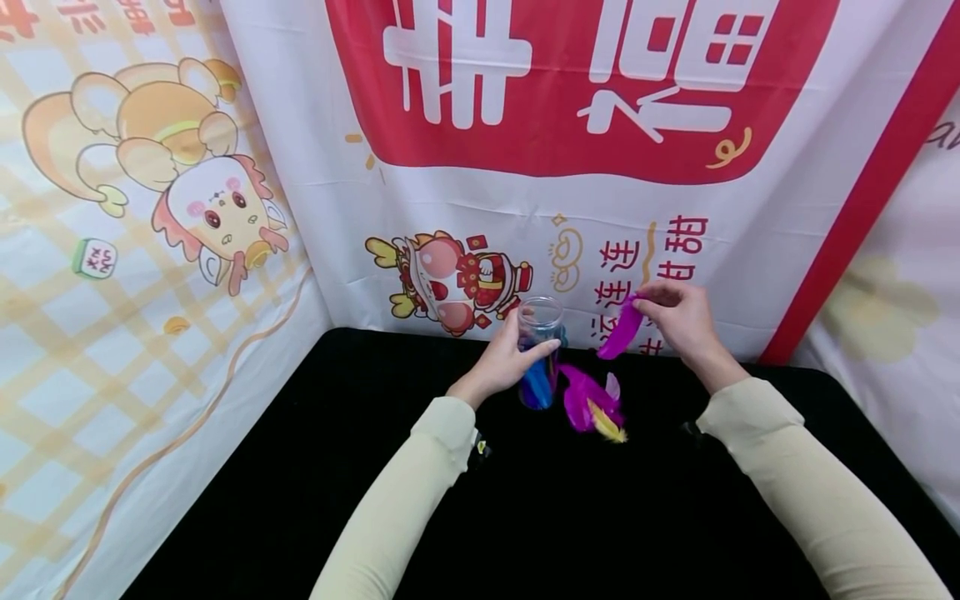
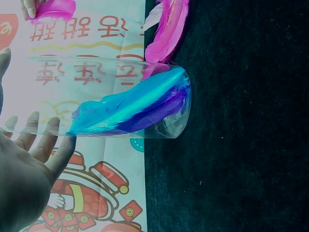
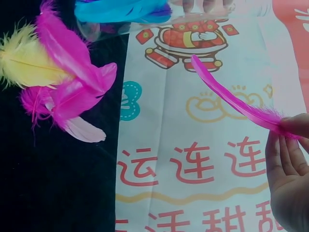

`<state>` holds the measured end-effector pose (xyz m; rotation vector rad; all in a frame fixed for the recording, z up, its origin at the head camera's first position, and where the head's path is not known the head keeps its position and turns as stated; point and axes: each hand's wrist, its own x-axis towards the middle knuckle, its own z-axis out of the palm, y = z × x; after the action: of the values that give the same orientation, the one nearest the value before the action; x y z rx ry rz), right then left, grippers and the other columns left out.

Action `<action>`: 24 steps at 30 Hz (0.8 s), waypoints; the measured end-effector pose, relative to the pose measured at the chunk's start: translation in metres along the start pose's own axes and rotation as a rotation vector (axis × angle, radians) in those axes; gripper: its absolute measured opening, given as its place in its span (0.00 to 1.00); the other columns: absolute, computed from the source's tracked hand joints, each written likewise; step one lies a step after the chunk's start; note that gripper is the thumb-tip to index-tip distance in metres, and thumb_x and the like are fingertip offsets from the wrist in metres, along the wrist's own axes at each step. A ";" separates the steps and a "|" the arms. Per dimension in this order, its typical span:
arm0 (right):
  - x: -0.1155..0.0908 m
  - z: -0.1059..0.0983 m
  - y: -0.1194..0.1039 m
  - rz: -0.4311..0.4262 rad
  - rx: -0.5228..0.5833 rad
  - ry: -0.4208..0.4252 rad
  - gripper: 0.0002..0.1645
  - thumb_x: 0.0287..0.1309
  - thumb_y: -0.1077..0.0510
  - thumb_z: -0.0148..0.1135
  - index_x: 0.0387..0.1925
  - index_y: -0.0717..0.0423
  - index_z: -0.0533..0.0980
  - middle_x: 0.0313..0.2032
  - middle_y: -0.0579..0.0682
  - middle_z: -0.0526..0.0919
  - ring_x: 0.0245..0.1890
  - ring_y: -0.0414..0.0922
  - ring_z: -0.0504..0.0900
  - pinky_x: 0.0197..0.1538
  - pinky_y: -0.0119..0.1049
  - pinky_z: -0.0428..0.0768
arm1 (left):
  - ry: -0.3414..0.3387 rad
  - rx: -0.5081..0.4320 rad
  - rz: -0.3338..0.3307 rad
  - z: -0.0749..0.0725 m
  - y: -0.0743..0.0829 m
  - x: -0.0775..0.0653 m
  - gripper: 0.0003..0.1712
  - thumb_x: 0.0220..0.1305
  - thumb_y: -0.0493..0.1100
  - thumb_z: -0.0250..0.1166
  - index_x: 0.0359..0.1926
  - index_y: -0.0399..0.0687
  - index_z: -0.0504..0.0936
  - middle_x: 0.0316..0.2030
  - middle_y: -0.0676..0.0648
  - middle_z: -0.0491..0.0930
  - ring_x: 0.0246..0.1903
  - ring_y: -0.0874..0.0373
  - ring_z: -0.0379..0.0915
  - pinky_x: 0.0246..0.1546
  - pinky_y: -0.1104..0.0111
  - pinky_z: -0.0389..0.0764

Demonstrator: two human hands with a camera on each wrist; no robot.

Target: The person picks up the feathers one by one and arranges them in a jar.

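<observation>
A clear cylindrical jar (image 1: pixel 542 312) stands upright at the back of the black table, with blue and purple feathers (image 2: pixel 130 106) inside. My left hand (image 1: pixel 504 358) grips it from the left, thumb across the front and fingers behind. Raised to the right of the jar, my right hand (image 1: pixel 681 321) pinches one magenta feather (image 1: pixel 621 329) by its fluffy end, between thumb and fingertips (image 3: pixel 274 145). Beside the jar's base lies a small heap of magenta feathers (image 3: pixel 77 92), with a yellow feather (image 3: pixel 34 63) and a pale pink feather (image 3: pixel 86 130) among them.
The black table (image 1: pixel 360 483) runs back to a white cloth backdrop (image 1: pixel 300 125) printed with red characters and cartoons. A checked cloth (image 1: pixel 75 350) hangs along the left side, and another printed cloth (image 1: pixel 892 317) stands at the right.
</observation>
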<state>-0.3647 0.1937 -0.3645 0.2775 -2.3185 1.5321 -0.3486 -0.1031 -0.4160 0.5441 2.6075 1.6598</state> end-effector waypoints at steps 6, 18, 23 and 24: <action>0.000 -0.001 -0.015 -0.013 -0.044 -0.014 0.14 0.64 0.58 0.71 0.47 0.62 0.84 0.38 0.49 0.88 0.34 0.35 0.82 0.35 0.28 0.78 | -0.001 -0.003 0.005 -0.002 0.003 -0.001 0.47 0.66 0.68 0.65 0.75 0.53 0.56 0.66 0.42 0.69 0.65 0.44 0.69 0.67 0.52 0.71; -0.003 -0.001 -0.035 -0.059 -0.021 -0.026 0.12 0.61 0.65 0.71 0.45 0.69 0.84 0.36 0.56 0.88 0.29 0.33 0.81 0.28 0.28 0.76 | 0.003 0.020 0.011 -0.001 0.003 -0.003 0.48 0.68 0.65 0.66 0.76 0.48 0.56 0.66 0.42 0.68 0.64 0.47 0.70 0.66 0.53 0.72; 0.001 -0.002 -0.028 -0.068 -0.024 -0.017 0.13 0.62 0.60 0.72 0.45 0.64 0.85 0.35 0.48 0.89 0.30 0.36 0.82 0.28 0.30 0.76 | -0.001 0.019 0.013 0.000 0.004 -0.003 0.46 0.68 0.64 0.66 0.75 0.50 0.56 0.66 0.42 0.68 0.64 0.47 0.71 0.66 0.54 0.72; 0.001 -0.002 -0.029 -0.073 -0.023 -0.019 0.13 0.62 0.60 0.72 0.45 0.64 0.85 0.35 0.48 0.89 0.30 0.37 0.82 0.28 0.31 0.76 | -0.001 0.020 0.012 0.000 0.004 -0.003 0.46 0.68 0.64 0.66 0.75 0.51 0.56 0.66 0.42 0.68 0.64 0.47 0.71 0.66 0.54 0.72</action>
<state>-0.3547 0.1838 -0.3387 0.3677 -2.3126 1.4726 -0.3446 -0.1020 -0.4129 0.5621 2.6277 1.6383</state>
